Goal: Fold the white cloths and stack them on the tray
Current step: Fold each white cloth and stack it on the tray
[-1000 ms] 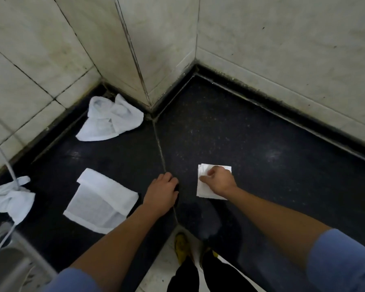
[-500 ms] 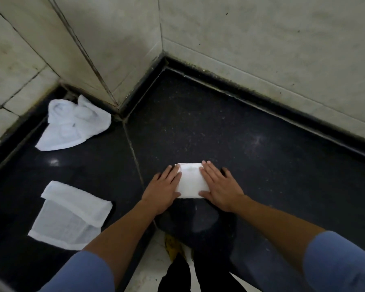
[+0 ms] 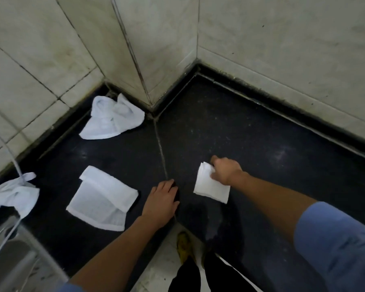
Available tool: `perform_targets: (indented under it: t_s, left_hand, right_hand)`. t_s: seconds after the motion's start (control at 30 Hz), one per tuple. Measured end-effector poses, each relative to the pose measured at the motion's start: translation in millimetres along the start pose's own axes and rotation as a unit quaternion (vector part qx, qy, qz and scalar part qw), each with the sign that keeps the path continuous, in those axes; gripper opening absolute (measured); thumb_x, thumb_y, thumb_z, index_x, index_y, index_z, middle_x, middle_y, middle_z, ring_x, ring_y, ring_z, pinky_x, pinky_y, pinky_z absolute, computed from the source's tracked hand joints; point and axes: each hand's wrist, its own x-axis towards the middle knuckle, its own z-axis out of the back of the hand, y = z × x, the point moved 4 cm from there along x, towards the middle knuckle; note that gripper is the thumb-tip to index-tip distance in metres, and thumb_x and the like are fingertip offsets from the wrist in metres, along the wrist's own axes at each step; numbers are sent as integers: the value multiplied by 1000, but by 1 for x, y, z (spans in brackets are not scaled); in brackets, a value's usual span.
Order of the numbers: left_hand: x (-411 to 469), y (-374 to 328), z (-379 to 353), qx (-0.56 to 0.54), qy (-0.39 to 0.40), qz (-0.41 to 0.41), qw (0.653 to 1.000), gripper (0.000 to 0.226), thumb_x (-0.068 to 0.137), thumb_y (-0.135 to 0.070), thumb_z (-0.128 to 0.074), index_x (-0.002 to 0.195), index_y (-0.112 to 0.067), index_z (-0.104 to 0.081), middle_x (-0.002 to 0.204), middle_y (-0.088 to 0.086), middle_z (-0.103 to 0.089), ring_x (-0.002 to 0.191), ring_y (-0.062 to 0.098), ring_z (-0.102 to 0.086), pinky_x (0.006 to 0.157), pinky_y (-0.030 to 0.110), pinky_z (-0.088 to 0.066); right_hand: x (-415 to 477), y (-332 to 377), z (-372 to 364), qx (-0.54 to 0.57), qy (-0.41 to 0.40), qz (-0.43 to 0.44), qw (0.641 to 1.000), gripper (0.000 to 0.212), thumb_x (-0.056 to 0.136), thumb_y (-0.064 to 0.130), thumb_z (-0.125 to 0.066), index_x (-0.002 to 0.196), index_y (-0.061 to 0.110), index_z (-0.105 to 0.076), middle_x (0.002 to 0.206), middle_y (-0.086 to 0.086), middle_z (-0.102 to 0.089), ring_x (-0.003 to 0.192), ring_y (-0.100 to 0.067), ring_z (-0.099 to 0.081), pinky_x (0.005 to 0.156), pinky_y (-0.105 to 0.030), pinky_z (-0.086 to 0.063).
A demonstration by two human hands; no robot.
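A small folded white cloth (image 3: pixel 211 186) lies on the black stone counter (image 3: pixel 261 148) right of centre. My right hand (image 3: pixel 226 170) grips its far right corner, fingers curled over the edge and thumb on top. My left hand (image 3: pixel 161 202) rests flat on the counter just left of that cloth, apart from it and holding nothing. A half-folded white cloth (image 3: pixel 102 198) lies further left. A crumpled white cloth (image 3: pixel 112 119) sits in the back corner. Another bunched white cloth (image 3: pixel 11 196) hangs at the left edge.
Pale tiled walls (image 3: pixel 282 49) close the counter at the back and left. A grey metal basin or tray (image 3: pixel 9 260) shows at the bottom left, with a thin white cord (image 3: pixel 9 157) running down to it. The counter's front edge is by my legs (image 3: pixel 190 277).
Half a second ago both hands lay flat on the folded cloth's two sides. My left hand has since slid left onto the counter, and my right hand has taken hold of the cloth's corner.
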Motion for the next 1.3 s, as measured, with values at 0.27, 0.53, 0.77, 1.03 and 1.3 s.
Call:
perform_targets:
  t_s: [0.27, 0.53, 0.77, 1.03, 1.3]
  left_hand:
    - [-14, 24, 12, 21, -8, -41, 999, 37, 94, -29, -46, 129, -19, -53, 131, 2, -49, 122, 21, -42, 100, 33, -35]
    - [16, -60, 54, 80, -25, -160, 984, 29, 93, -28, -48, 119, -16, -54, 117, 4, -58, 107, 24, -54, 90, 37, -44]
    - [-3, -198, 77, 131, -51, -292, 946, 31, 93, -29, -49, 121, -16, -53, 119, 6, -59, 107, 27, -58, 89, 41, -48]
    - [-92, -386, 23, 161, -64, -411, 895, 29, 92, -30, -50, 118, -16, -54, 117, 6, -62, 104, 29, -59, 83, 41, -50]
    - [-222, -572, -54, 179, -48, -533, 826, 32, 93, -32, -49, 121, -16, -53, 121, 6, -61, 110, 29, -58, 86, 39, -48]
  right_hand:
    - [-43, -16, -10, 189, -7, -36, 981, 17, 77, 32, -70, 81, 22, -57, 84, 4, -58, 82, -19, -58, 61, -28, -40]
    - [-167, -75, -5, 213, -135, -108, 962, 27, 76, 39, -72, 68, 30, -48, 71, 8, -55, 71, -18, -57, 57, -31, -39]
    - [-301, -152, -26, 207, -215, -205, 932, 27, 80, 45, -67, 73, 23, -52, 73, 4, -58, 74, -22, -57, 60, -34, -41]
    - [-514, -231, -122, 196, -275, -322, 884, 30, 89, 52, -55, 76, 25, -48, 81, 3, -58, 78, -21, -55, 61, -33, -37]
    - [-722, -295, -230, 217, -293, -433, 825, 17, 90, 41, -52, 84, 26, -49, 89, 2, -60, 92, -26, -59, 66, -34, -41]
